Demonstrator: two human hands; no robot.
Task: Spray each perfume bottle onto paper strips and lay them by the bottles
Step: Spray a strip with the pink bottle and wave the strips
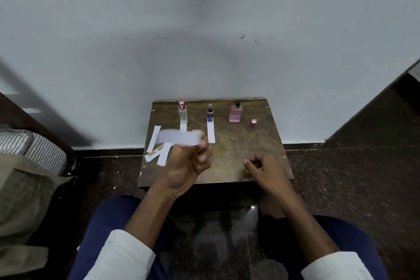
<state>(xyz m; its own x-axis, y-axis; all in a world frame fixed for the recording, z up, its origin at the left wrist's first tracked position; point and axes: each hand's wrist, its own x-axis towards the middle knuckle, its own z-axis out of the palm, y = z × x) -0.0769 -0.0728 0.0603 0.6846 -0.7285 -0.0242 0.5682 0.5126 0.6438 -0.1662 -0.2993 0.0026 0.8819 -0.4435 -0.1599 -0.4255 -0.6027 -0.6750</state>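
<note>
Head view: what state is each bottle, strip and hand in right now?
Clear bottle: capped, first strip laid before it.
Blue bottle: second strip laid before it.
Pink bottle: cap off, no strip yet.
Cap: stands beside pink bottle.
Left hand: pinches a raised strip.
Right hand: loosely curled, holds nothing.
Spare strips: piled at the table's left.

Dim indoor light, soft wall shadows, motion-blurred paper strip [179,137], wide-angle edge warp

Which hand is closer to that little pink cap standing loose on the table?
Right. The right hand sits on the near side of the pink cap; the left hand, holding a paper strip, is farther off to the cap's left.
</note>
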